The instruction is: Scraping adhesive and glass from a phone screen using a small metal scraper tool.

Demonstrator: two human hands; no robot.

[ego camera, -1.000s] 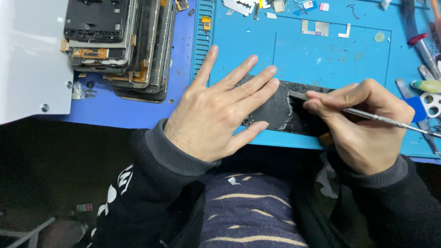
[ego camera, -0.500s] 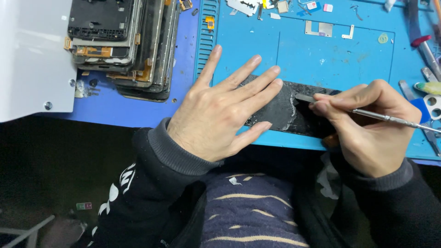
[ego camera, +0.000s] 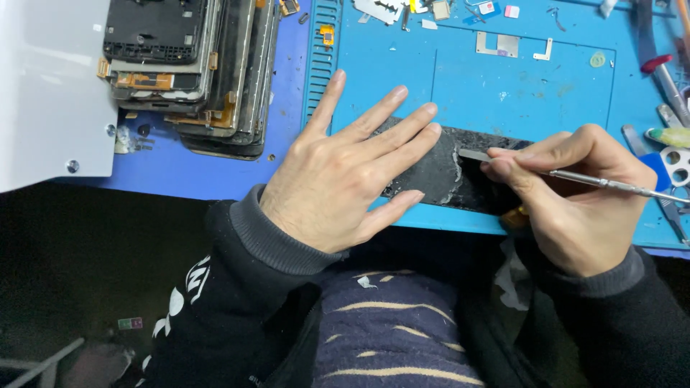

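A black phone screen panel (ego camera: 438, 172) with cracked, peeling glass lies on the blue work mat (ego camera: 460, 72) near its front edge. My left hand (ego camera: 345, 169) presses flat on the panel's left part, fingers spread. My right hand (ego camera: 575, 194) grips a thin metal spudger (ego camera: 604, 184) like a pen. Its flat tip rests on the panel's surface at the edge of the peeled area.
A stack of several dismantled phone frames (ego camera: 194, 72) sits at the back left beside a white box (ego camera: 43, 86). Small metal parts (ego camera: 496, 43) and screws lie on the mat's far side. Tweezers and tools (ego camera: 665, 72) lie at the right edge.
The spudger tip has shifted slightly along the panel. My left hand stays pressed flat in the same place.
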